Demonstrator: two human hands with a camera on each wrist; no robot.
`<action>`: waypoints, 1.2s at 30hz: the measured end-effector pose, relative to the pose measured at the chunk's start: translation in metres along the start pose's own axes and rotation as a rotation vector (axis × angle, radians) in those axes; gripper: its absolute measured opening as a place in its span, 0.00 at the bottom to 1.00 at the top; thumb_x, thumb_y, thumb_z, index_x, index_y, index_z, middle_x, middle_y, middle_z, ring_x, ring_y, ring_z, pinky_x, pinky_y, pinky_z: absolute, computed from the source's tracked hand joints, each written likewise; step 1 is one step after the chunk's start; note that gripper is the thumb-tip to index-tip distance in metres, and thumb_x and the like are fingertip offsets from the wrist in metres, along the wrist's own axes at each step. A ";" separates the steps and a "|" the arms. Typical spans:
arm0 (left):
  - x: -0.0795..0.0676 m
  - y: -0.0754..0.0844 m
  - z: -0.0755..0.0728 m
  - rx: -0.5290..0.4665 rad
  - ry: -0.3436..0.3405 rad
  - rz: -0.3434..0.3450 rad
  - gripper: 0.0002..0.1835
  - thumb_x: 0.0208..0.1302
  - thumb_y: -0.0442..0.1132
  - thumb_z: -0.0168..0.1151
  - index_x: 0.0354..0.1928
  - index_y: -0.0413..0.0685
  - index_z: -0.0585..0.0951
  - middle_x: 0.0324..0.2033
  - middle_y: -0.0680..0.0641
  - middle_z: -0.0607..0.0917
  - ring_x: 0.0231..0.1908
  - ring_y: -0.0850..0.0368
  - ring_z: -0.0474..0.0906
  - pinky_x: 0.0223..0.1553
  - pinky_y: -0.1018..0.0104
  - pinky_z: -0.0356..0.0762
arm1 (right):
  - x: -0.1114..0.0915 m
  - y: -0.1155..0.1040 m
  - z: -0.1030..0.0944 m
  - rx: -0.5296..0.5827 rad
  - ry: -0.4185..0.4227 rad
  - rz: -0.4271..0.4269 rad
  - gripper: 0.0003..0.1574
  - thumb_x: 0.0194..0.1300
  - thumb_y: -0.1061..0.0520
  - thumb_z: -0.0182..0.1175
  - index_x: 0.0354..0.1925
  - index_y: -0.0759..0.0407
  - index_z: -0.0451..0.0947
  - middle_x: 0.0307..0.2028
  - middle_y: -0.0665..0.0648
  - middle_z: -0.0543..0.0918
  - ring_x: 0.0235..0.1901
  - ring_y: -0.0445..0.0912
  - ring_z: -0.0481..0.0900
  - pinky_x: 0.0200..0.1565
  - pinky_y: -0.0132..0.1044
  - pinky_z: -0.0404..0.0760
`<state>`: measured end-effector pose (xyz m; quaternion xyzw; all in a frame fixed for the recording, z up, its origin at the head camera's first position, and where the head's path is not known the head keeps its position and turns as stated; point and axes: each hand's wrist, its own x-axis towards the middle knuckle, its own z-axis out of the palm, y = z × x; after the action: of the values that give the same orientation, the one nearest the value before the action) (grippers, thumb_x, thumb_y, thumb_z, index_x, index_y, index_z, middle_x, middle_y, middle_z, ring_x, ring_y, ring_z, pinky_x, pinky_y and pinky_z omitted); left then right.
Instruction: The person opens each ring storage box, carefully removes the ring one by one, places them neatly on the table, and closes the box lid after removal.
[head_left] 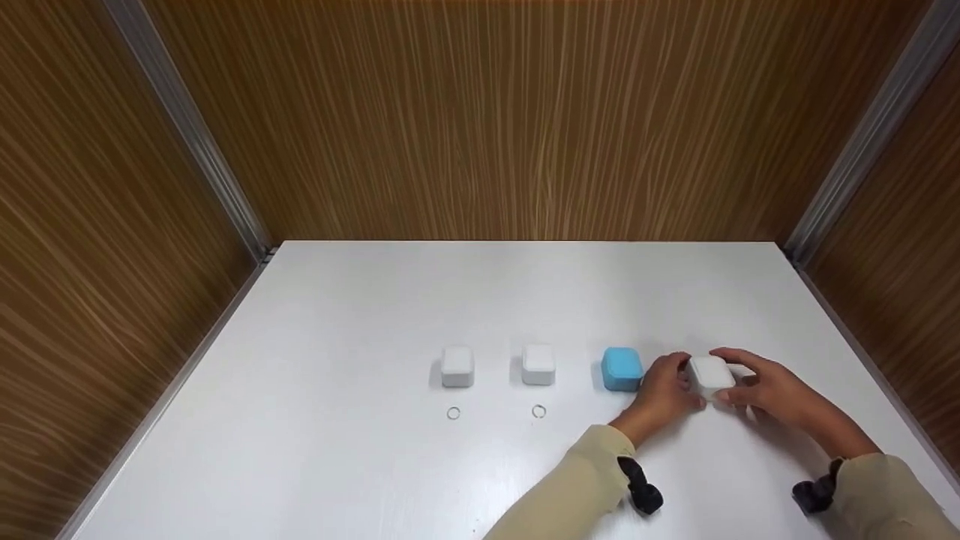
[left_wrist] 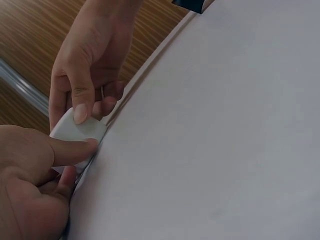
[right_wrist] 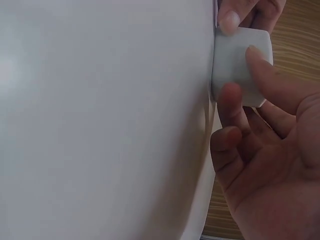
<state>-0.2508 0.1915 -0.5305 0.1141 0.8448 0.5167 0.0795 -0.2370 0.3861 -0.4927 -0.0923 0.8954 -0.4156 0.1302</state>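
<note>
At the right side of the table, both hands hold a small white box (head_left: 711,369) with rounded corners. My left hand (head_left: 663,391) grips its left side, the thumb on the near face. From the right, my right hand (head_left: 776,390) pinches it between thumb and fingers. In the right wrist view the right thumb lies across a face of the white box (right_wrist: 235,55), fingers curled at its lower edge. The left wrist view has both thumbs on the white box (left_wrist: 75,125). Just left of the left hand stands a light blue box (head_left: 622,366) of similar shape.
Two more white boxes (head_left: 457,365) stand in line farther left on the white table (head_left: 337,450). A small metal ring (head_left: 448,413) lies before one, another ring (head_left: 532,412) before the other. Wood-grained panels (head_left: 480,120) close in the back and sides.
</note>
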 end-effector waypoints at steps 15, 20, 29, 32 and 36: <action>-0.002 0.001 -0.002 0.055 0.008 0.049 0.30 0.54 0.32 0.77 0.59 0.51 0.78 0.46 0.59 0.81 0.41 0.73 0.74 0.48 0.80 0.73 | 0.000 0.005 -0.003 0.047 -0.010 0.021 0.45 0.65 0.50 0.69 0.73 0.61 0.62 0.46 0.60 0.76 0.26 0.41 0.74 0.28 0.34 0.75; -0.003 0.000 -0.002 0.043 0.005 0.068 0.28 0.55 0.31 0.76 0.58 0.51 0.78 0.46 0.60 0.81 0.40 0.73 0.73 0.47 0.80 0.74 | 0.002 0.005 -0.006 0.055 -0.025 0.007 0.42 0.68 0.50 0.66 0.73 0.62 0.62 0.31 0.54 0.74 0.22 0.42 0.70 0.25 0.35 0.72; -0.001 -0.001 0.000 0.056 0.008 0.094 0.27 0.52 0.30 0.77 0.55 0.49 0.79 0.41 0.58 0.82 0.37 0.73 0.72 0.43 0.81 0.73 | 0.009 0.002 -0.008 0.080 -0.035 0.072 0.40 0.74 0.44 0.57 0.74 0.64 0.61 0.22 0.51 0.68 0.23 0.44 0.70 0.27 0.37 0.71; 0.000 -0.002 0.000 0.054 0.006 0.094 0.30 0.52 0.31 0.77 0.58 0.47 0.78 0.41 0.57 0.81 0.37 0.73 0.73 0.41 0.82 0.73 | 0.012 0.001 -0.009 0.107 -0.038 0.082 0.41 0.76 0.42 0.53 0.74 0.66 0.60 0.22 0.50 0.68 0.24 0.43 0.69 0.28 0.37 0.72; 0.000 -0.002 -0.001 0.056 0.001 0.113 0.32 0.52 0.30 0.77 0.60 0.44 0.76 0.43 0.55 0.81 0.38 0.73 0.74 0.41 0.83 0.72 | 0.015 -0.001 -0.009 0.150 -0.025 0.082 0.38 0.77 0.42 0.51 0.71 0.68 0.63 0.23 0.49 0.68 0.24 0.43 0.69 0.29 0.37 0.74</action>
<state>-0.2516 0.1897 -0.5322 0.1634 0.8513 0.4964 0.0468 -0.2536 0.3879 -0.4889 -0.0509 0.8632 -0.4745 0.1648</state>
